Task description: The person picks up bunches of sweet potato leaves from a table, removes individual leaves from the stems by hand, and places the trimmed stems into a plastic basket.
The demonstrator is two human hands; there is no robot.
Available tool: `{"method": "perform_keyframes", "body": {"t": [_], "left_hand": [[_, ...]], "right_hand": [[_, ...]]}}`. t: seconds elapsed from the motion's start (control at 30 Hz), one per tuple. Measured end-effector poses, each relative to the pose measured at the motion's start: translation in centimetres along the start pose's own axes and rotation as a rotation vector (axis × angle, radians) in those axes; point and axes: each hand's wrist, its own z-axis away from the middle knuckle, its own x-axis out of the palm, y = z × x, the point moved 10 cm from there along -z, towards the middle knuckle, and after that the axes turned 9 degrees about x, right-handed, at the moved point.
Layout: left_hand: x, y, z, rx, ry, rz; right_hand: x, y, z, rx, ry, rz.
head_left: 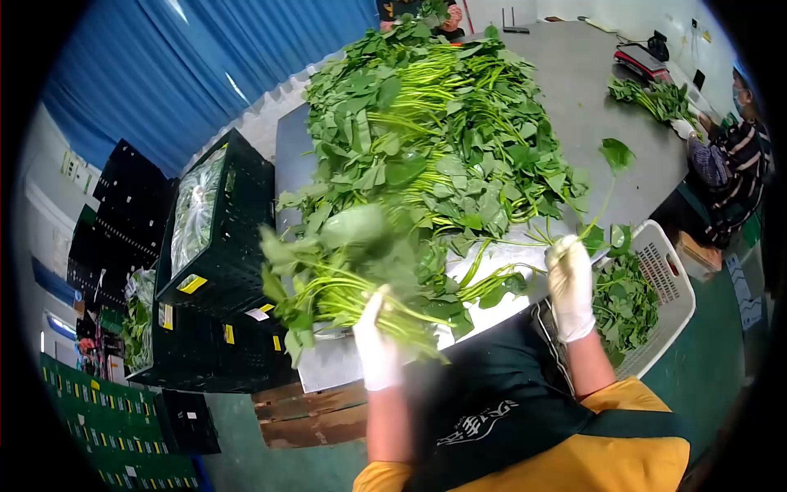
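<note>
My left hand (pixel 378 343), in a white glove, is closed around the stems of a bunch of leafy greens (pixel 328 289), whose leaves point left and are partly blurred. In a white glove as well, my right hand (pixel 570 287) pinches a single leafy stem (pixel 605 205) that stands up with one broad leaf at its tip. Between and beyond both hands, a large heap of leafy greens (pixel 459 123) with long green stems covers much of the metal table (pixel 586 98). A few loose stems (pixel 492 283) lie at the near edge.
Right of my right hand stands a white plastic basket (pixel 676 287) holding greens. Dark crates (pixel 254 189) with bagged greens are stacked at the left. Across the table, a co-worker (pixel 725 164) handles a bunch (pixel 656 100) near a red scale (pixel 641 61).
</note>
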Motion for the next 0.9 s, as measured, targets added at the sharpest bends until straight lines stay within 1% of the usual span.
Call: {"method": "perform_keyframes", "body": {"t": [0.03, 0.1, 0.13, 0.17, 0.2, 0.23, 0.27, 0.3, 0.37, 0.4, 0.47, 0.5, 0.57, 0.6, 0.63, 0.7, 0.73, 0.77, 0.83, 0.87, 0.9], "left_hand": [[-1.1, -0.5, -0.2, -0.068, 0.069, 0.128], [-2.0, -3.7, 0.0, -0.368, 0.268, 0.671], [-2.2, -4.5, 0.1, -0.394, 0.364, 0.809], [-2.1, -4.6, 0.3, -0.403, 0.362, 0.808], [-1.5, -4.2, 0.2, -0.386, 0.304, 0.873], [-1.0, -3.7, 0.1, -0.367, 0.248, 0.936], [-0.6, -3.5, 0.3, -0.394, 0.238, 0.964], [-0.7, -3.6, 0.5, -0.397, 0.246, 0.963], [-0.9, -3.9, 1.1, -0.435, 0.250, 0.936], [-1.1, -3.4, 1.1, -0.407, 0.266, 0.924], [-1.9, -2.7, 1.4, -0.383, 0.310, 0.914], [-2.3, -2.5, 1.4, -0.363, 0.343, 0.909], [-3.3, -2.3, 1.4, -0.351, 0.368, 0.887], [-3.7, -1.9, 1.4, -0.346, 0.392, 0.835], [-4.0, -1.7, 1.5, -0.345, 0.416, 0.785], [-3.9, -2.4, 1.4, -0.332, 0.420, 0.769], [-3.5, -2.5, 1.5, -0.351, 0.444, 0.749], [-3.0, -2.6, 1.3, -0.369, 0.465, 0.731], [-1.6, -3.4, 1.3, -0.416, 0.406, 0.695], [-0.7, -3.1, 1.0, -0.403, 0.354, 0.697], [0.2, -2.9, 0.8, -0.389, 0.307, 0.696]], "right_hand": [[-3.2, 1.3, -1.5, 0.003, 0.133, -0.480], [-1.1, -0.5, -2.4, 0.076, -0.045, -0.367], [0.2, -0.4, -2.7, 0.225, 0.025, -0.004], [2.8, -0.4, -2.3, 0.234, -0.123, 0.220], [3.6, 2.2, -3.1, 0.253, -0.196, 0.407], [5.0, 4.1, -3.7, 0.135, -0.297, 0.611], [7.7, 5.0, -3.2, -0.252, -0.529, 0.955], [8.6, 5.8, -3.5, -0.313, -0.490, 1.138], [9.7, 11.0, -4.8, -0.372, -0.547, 1.623], [9.8, 12.4, -5.5, -0.378, -0.556, 1.616], [9.8, 14.6, -6.4, -0.567, -0.564, 1.851], [9.5, 14.9, -7.1, -0.597, -0.547, 1.842], [11.1, 9.6, -6.7, -0.595, -0.501, 1.655], [11.3, 6.2, -6.6, -0.632, -0.398, 1.423], [10.6, 4.4, -7.2, -0.603, -0.305, 1.259], [8.7, 2.3, -8.6, -0.340, -0.157, 0.857], [8.7, 1.8, -9.1, -0.284, -0.135, 0.776], [8.8, 0.8, -8.9, -0.297, -0.123, 0.780], [8.2, 3.7, -8.4, 0.252, -0.195, 0.529], [8.3, 3.9, -8.4, 0.166, -0.242, 0.628], [8.6, 4.1, -7.8, 0.207, -0.263, 0.623]]}}
